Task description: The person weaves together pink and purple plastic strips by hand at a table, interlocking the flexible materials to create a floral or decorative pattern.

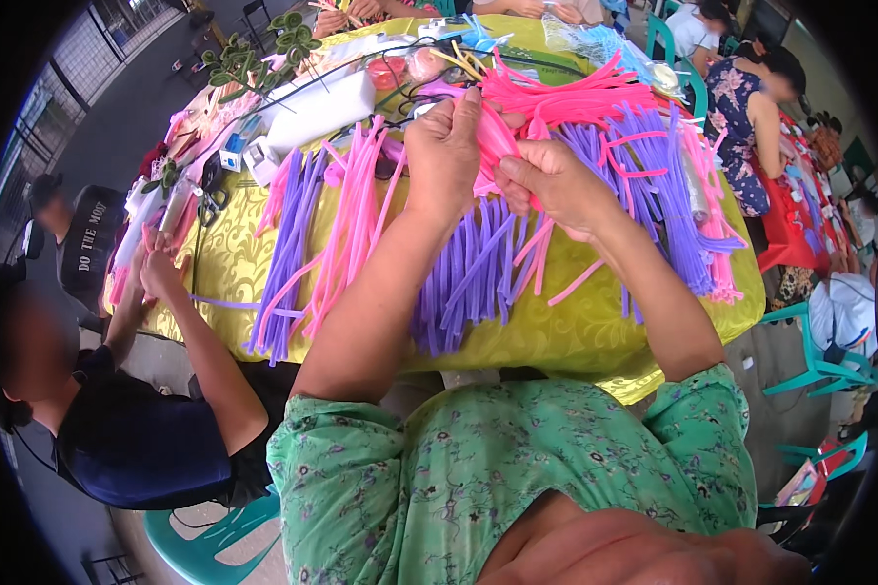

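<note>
Holds pink strands (496, 146) above yellow cloth (556, 346), between left hand (444, 151) and right hand (556, 185). With left hand, grips them in curled fingers; with right hand, pinches them between thumb and fingers. Has purple stems (468, 268) just below both hands, pale-pink stems (356, 180) left of left hand, hot-pink stems (566, 97) beyond right hand.

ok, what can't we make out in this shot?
Strand count in the pink bundle: head view, strands overlap; left hand and right hand cover parts.
Left palm: head view, hidden by the hand itself.
Yellow tablecloth beneath the forearms: head view, forearms block it.
Far-side person's hands: head view, upper arms cut off by top edge.
Small items around the red round container: head view, too small, cluttered.
</note>
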`<control>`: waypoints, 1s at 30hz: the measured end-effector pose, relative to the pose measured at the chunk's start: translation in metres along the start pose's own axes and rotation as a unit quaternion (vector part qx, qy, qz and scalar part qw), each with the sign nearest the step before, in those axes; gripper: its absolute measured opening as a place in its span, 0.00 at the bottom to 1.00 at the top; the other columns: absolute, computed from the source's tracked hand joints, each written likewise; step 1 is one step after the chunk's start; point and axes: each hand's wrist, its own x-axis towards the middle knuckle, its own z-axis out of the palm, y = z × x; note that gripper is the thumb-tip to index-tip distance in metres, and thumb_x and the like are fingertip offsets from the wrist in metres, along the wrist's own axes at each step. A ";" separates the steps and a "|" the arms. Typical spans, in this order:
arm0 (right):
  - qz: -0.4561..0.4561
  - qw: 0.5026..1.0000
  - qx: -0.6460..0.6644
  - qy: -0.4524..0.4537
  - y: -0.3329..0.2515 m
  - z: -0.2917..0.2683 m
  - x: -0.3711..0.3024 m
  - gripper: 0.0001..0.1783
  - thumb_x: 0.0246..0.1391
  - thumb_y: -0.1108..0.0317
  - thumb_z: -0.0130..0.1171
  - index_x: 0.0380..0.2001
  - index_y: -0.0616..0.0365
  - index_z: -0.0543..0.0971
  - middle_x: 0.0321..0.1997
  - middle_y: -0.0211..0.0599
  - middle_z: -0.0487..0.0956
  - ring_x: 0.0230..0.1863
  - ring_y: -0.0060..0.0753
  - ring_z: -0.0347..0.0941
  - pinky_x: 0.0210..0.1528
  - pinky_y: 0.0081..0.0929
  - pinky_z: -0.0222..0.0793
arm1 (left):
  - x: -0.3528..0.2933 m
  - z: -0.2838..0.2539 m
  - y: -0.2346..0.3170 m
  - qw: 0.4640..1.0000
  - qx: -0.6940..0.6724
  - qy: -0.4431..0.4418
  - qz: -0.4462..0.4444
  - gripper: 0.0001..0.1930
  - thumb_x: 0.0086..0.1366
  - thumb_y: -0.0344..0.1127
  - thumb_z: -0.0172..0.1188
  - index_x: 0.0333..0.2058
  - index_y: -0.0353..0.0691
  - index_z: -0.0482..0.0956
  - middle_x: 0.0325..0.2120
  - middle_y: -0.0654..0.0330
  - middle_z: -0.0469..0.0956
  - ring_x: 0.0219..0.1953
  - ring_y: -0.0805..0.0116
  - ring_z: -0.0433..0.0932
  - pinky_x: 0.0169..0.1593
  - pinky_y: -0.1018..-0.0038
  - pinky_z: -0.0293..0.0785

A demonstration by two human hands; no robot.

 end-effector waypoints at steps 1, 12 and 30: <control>0.001 1.000 0.003 0.007 0.000 0.001 0.000 0.13 0.56 0.68 0.43 0.20 0.58 0.69 0.13 0.25 0.63 0.16 0.18 0.58 0.20 0.18 0.57 | 0.000 -0.001 0.001 1.000 0.006 -0.003 0.000 0.15 0.63 0.37 0.46 0.28 0.29 0.71 0.22 0.50 0.77 0.20 0.72 0.75 0.24 0.79 0.71; -0.107 0.989 -0.098 0.034 0.007 0.000 0.008 0.13 0.55 0.71 0.44 0.16 0.57 0.67 0.13 0.22 0.61 0.15 0.15 0.55 0.19 0.16 0.53 | 0.006 -0.010 0.006 0.980 -0.158 -0.017 -0.121 0.13 0.63 0.34 0.42 0.32 0.26 0.68 0.24 0.43 0.76 0.25 0.59 0.77 0.31 0.71 0.74; -0.203 0.942 -0.266 0.036 0.014 -0.024 0.019 0.12 0.53 0.67 0.48 0.19 0.60 0.72 0.12 0.26 0.67 0.15 0.18 0.62 0.19 0.19 0.57 | 0.019 -0.027 -0.025 0.769 -0.544 -0.243 -0.230 0.16 0.65 0.40 0.40 0.41 0.30 0.66 0.39 0.47 0.72 0.39 0.59 0.74 0.43 0.69 0.70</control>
